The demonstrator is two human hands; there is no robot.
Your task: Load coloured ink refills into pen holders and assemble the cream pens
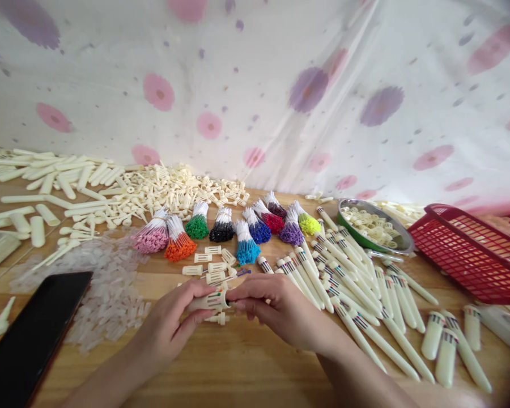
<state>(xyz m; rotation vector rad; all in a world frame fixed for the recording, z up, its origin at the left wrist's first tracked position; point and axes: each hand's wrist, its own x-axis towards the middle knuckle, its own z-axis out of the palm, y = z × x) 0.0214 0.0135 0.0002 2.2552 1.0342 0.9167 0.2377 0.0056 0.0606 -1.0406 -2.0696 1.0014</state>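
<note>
My left hand (pixel 174 317) pinches a short cream multicolour pen barrel (pixel 209 302) between thumb and fingers. The barrel lies level, with coloured sliders showing in some of its slots. At its right end my right hand (pixel 276 309) has its fingertips pressed together. A small dark bit shows there, but what those fingers hold is hidden. Just beyond the hands lie several loose slotted cream pieces (pixel 216 266) and a blue-tipped refill (pixel 243 272). Behind them stand bundles of refills with coloured ends, among them light blue (pixel 246 249), orange (pixel 181 245) and pink (pixel 151 238).
Assembled pens (pixel 348 277) lie in a heap at right, near a metal bowl (pixel 408 241) of cream parts and a red basket (pixel 471 255). At left are a black phone (pixel 36 334), clear plastic pieces (pixel 106 294) and piled cream tubes (pixel 68 170). A flowered sheet (pixel 238 85) hangs behind.
</note>
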